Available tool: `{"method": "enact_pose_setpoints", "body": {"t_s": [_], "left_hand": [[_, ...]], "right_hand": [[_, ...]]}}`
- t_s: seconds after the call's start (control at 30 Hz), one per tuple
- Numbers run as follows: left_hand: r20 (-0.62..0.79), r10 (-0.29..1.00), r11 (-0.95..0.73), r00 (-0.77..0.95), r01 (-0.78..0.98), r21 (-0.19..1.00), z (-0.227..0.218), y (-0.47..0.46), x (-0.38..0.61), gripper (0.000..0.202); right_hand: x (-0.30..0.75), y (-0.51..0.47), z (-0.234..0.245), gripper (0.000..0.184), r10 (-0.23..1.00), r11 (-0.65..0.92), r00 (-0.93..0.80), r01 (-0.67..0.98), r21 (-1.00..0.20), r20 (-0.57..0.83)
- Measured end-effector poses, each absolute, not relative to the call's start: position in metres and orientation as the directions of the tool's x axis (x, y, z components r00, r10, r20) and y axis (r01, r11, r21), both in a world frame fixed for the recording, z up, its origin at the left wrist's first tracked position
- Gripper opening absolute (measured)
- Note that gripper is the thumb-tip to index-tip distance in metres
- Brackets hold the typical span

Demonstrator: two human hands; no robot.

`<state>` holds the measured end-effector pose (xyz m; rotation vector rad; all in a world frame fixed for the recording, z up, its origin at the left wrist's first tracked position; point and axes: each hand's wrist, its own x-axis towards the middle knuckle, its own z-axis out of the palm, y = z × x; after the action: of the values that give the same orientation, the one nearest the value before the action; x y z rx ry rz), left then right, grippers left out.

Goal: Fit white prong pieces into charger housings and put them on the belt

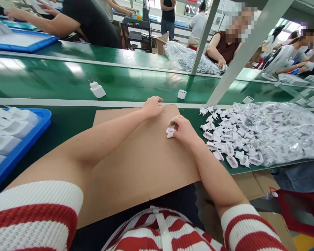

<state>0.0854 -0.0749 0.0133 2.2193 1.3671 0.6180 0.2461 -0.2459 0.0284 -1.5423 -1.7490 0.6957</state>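
My right hand (183, 129) is closed on a small white plug piece (170, 131), held just above the right part of a brown cardboard sheet (143, 157). Thin pins seem to show by its fingers. Near the sheet's far edge is my left hand (153, 106), its fingers reaching forward and slightly apart, with nothing visible in them. Beyond it, on the green conveyor belt (136, 82), lie a white charger with two pins (97, 89) and a small white housing (182, 94). Loose white plug pieces (225, 139) are heaped to the right of my right hand.
A clear plastic bag (295, 132) full of white pieces lies at the right. At the left is a blue tray (42, 120) of white chargers. A slanted metal post (247, 55) rises behind the heap. Co-workers sit across the belt, one beside another bag (183, 57).
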Motion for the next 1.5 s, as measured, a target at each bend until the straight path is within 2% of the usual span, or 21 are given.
{"method": "enact_pose_setpoints", "body": {"t_s": [0.1, 0.17, 0.23, 0.3, 0.43, 0.57, 0.67, 0.77, 0.9, 1.03, 1.13, 1.2, 1.27, 1.37, 1.5], "left_hand": [[0.132, 0.913, -0.375, 0.386, 0.666, 0.645, 0.012, -0.05, 0.123, 0.054], [0.133, 0.918, -0.351, 0.373, 0.614, 0.707, 0.013, -0.034, 0.146, 0.071], [0.137, 0.917, -0.341, 0.375, 0.558, 0.757, 0.013, -0.02, 0.165, 0.079], [0.151, 0.916, -0.34, 0.372, 0.519, 0.785, 0.011, -0.008, 0.179, 0.075], [0.159, 0.936, -0.3, 0.313, 0.477, 0.827, 0.001, 0.001, 0.187, 0.054], [0.198, 0.953, -0.285, 0.227, 0.47, 0.835, -0.002, -0.008, 0.173, 0.03], [0.268, 0.943, -0.329, 0.195, 0.435, 0.838, 0.004, -0.029, 0.144, 0.03], [0.288, 0.93, -0.359, 0.229, 0.399, 0.843, 0.009, -0.07, 0.101, 0.034], [0.256, 0.902, -0.391, 0.348, 0.406, 0.826, 0.008, -0.153, 0.039, 0.037], [0.148, 0.887, -0.362, 0.438, 0.458, 0.812, 0.01, -0.228, 0.008, 0.042], [0.168, 0.891, -0.351, 0.421, 0.405, 0.844, 0.009, -0.248, 0.004, 0.052], [0.212, 0.878, -0.386, 0.429, 0.372, 0.844, 0.007, -0.247, 0.004, 0.056], [0.231, 0.856, -0.417, 0.463, 0.354, 0.837, 0.006, -0.242, 0.003, 0.047], [0.26, 0.829, -0.451, 0.495, 0.317, 0.834, 0.006, -0.238, 0.003, 0.037], [0.27, 0.83, -0.452, 0.487, 0.304, 0.839, 0.007, -0.238, 0.003, 0.036]], "right_hand": [[0.245, -0.248, 0.03, 0.033, 0.994, 0.109, -0.064, 0.654, -0.749, 0.088], [0.244, -0.249, 0.03, 0.029, 0.998, 0.06, -0.047, 0.636, -0.769, 0.039], [0.243, -0.25, 0.03, 0.028, 0.999, 0.034, -0.04, 0.592, -0.805, 0.013], [0.242, -0.25, 0.029, 0.029, 0.999, 0.035, -0.046, 0.545, -0.838, 0.012], [0.243, -0.246, 0.03, 0.024, 1.0, 0.025, 0.006, 0.389, -0.921, 0.029], [0.245, -0.242, 0.037, 0.032, 0.995, -0.026, 0.102, 0.029, -0.999, -0.023], [0.247, -0.242, 0.044, 0.034, 0.991, -0.099, 0.065, -0.235, -0.967, -0.117], [0.248, -0.245, 0.05, 0.034, 0.99, -0.141, -0.012, -0.289, -0.947, -0.144], [0.243, -0.25, 0.052, 0.034, 0.995, -0.094, 0.009, -0.16, -0.983, -0.097], [0.231, -0.259, 0.05, 0.028, 0.991, 0.1, 0.072, 0.172, -0.98, 0.114], [0.221, -0.269, 0.047, 0.026, 0.948, 0.284, -0.01, 0.474, -0.833, 0.317], [0.217, -0.275, 0.046, 0.028, 0.897, 0.398, -0.085, 0.583, -0.708, 0.434], [0.214, -0.279, 0.046, 0.028, 0.851, 0.468, -0.147, 0.647, -0.602, 0.503], [0.211, -0.281, 0.046, 0.031, 0.827, 0.508, -0.241, 0.708, -0.49, 0.508], [0.209, -0.28, 0.044, 0.03, 0.837, 0.512, -0.31, 0.736, -0.444, 0.452]]}}
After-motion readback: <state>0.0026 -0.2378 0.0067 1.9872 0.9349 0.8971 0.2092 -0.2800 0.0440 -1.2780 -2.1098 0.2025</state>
